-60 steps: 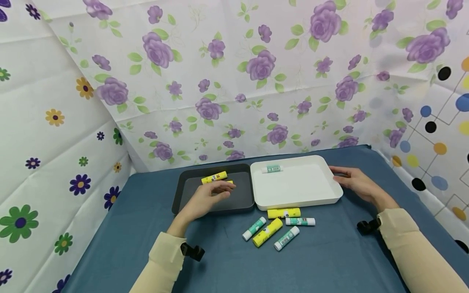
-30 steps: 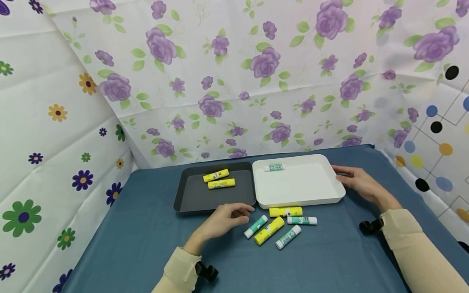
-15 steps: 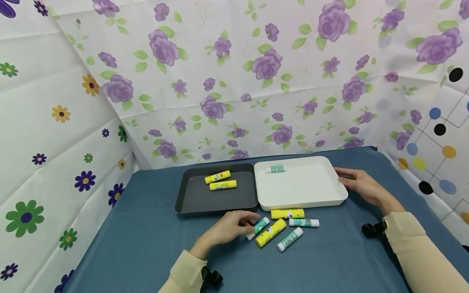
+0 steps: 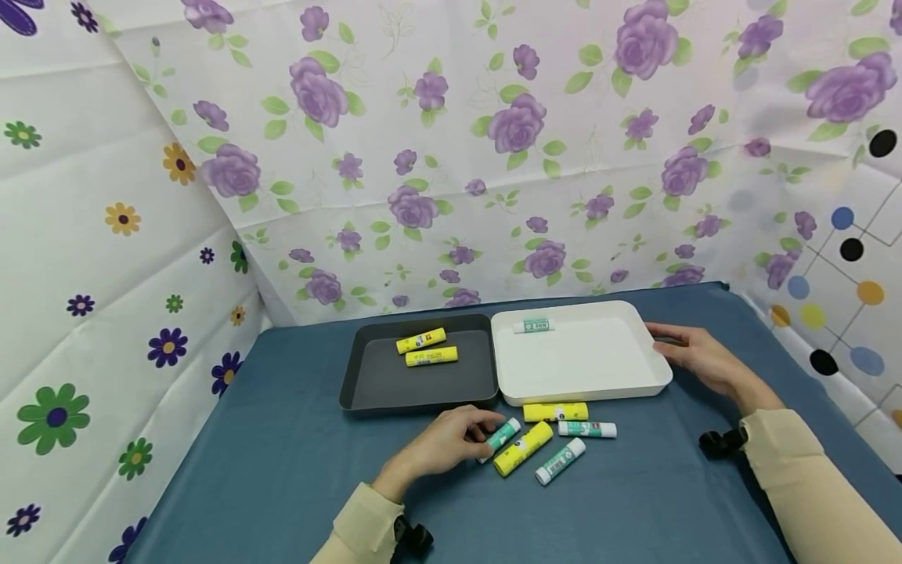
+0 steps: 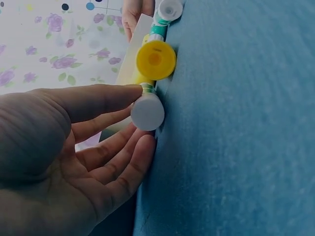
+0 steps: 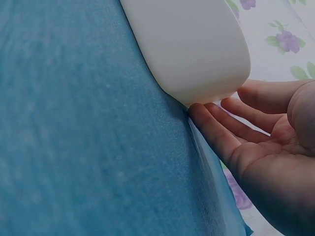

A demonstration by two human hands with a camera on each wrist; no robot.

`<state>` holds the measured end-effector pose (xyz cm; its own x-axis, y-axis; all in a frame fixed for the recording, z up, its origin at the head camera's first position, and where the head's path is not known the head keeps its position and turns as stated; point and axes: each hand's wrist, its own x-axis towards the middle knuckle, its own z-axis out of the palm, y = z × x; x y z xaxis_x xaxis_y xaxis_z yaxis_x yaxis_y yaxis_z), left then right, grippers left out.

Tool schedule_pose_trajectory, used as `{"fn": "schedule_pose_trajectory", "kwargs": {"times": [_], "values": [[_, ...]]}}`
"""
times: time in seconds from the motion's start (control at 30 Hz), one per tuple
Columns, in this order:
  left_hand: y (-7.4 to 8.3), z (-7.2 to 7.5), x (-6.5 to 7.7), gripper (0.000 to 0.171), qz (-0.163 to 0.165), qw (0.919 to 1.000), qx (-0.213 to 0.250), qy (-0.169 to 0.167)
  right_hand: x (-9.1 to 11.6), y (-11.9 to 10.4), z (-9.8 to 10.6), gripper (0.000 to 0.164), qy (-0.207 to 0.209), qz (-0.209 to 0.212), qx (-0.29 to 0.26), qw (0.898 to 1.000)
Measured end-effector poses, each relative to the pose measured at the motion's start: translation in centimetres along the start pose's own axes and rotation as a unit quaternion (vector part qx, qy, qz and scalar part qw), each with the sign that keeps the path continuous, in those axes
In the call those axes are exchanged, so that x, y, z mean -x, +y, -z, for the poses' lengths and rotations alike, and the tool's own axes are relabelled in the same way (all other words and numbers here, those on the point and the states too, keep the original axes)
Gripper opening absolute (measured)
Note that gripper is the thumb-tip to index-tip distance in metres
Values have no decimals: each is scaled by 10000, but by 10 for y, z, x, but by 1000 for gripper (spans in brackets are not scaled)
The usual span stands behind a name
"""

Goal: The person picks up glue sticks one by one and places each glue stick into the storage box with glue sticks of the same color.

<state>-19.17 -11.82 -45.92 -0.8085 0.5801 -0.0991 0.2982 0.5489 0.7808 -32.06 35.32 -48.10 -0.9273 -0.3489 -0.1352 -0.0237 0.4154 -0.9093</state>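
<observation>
Left hand (image 4: 449, 441) pinches green glue stick (image 4: 505, 434); best lifted clear of yellow stick (image 4: 523, 449), four o'clock. Right hand (image 4: 705, 360), fingers loose, touches white tray (image 4: 585, 359).

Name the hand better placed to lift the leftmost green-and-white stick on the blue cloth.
Probably the left hand: its thumb and fingers are at that green-and-white stick. The right hand is farther off, touching the white tray at its right end.
</observation>
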Motion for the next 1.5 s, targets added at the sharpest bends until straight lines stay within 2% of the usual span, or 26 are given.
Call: {"fn": "schedule_pose_trajectory", "kwargs": {"times": [0.53, 1.03, 1.23, 1.5], "values": [[1, -1, 1, 40, 75, 9996, -271, 91, 0, 0, -1, 74, 1, 37, -21, 10000], [3, 1, 2, 40, 196, 9992, -313, 150, 0, 0, 0, 73, -1, 15, -31, 10000], [3, 2, 2, 40, 118, 9993, -334, 149, -1, 1, 0, 73, 12, -3, -1, 10000], [2, 8, 5, 41, -90, 9992, -92, 382, -1, 1, 0, 74, 30, 10, -26, 10000]]}}
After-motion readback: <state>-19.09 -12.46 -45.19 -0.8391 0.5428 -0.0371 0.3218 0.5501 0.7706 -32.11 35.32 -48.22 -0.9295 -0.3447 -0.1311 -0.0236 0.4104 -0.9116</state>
